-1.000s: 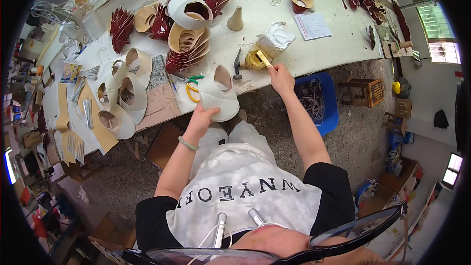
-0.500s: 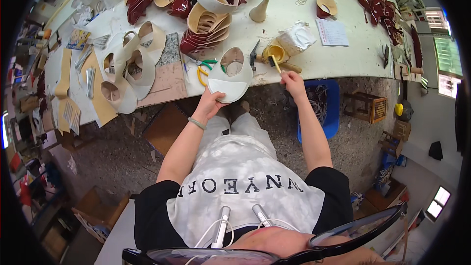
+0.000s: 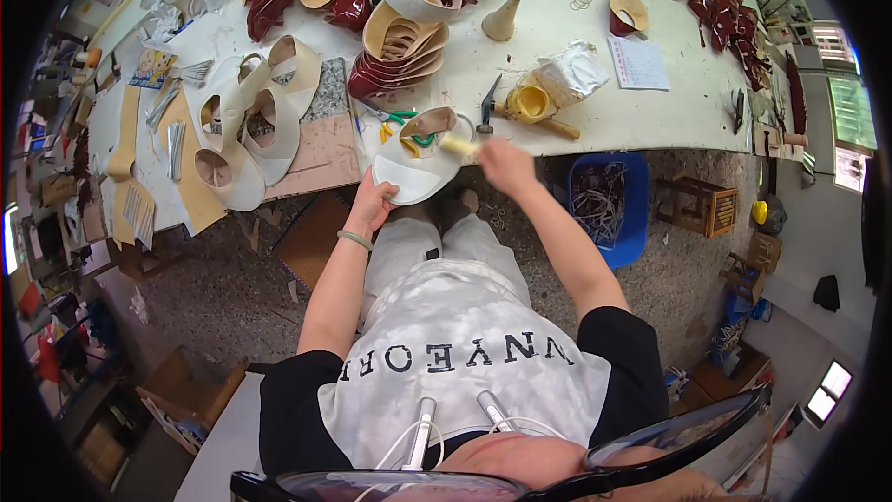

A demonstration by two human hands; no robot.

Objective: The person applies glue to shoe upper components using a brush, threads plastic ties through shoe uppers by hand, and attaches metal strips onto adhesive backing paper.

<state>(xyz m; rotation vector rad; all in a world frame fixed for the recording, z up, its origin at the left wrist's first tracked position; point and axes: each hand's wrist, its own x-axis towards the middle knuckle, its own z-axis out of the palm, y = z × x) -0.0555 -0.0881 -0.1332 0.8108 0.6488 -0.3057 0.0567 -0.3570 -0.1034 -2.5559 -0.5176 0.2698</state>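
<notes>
My left hand [image 3: 373, 204] is closed on the near edge of a white shoe upper [image 3: 406, 182], fingers and thumb pinching it at the table's front edge. The upper has a wide oval opening, its beige lining showing. In my right hand [image 3: 506, 168] is a small pale-handled brush [image 3: 459, 145], blurred by motion, over the right side of the upper. Whether its bristles touch the surface I cannot tell. Behind the upper lie green-and-yellow-handled tools [image 3: 401, 118]. A yellow glue pot [image 3: 530, 103] stands to the right, beside a hammer [image 3: 487, 110] with a wooden handle.
Several white uppers [image 3: 225, 178] lie at the left. Stacked dark red uppers [image 3: 383, 77] sit at the back with a white one [image 3: 413, 2] on top. A beige cone [image 3: 502, 20] and paper sheet [image 3: 641, 63] are farther right. A blue bin [image 3: 634, 214] holds scraps below the table.
My right hand has swung left from the glue pot, bringing the brush over the white upper. My left hand has shifted slightly left, and the upper has turned and tilted.
</notes>
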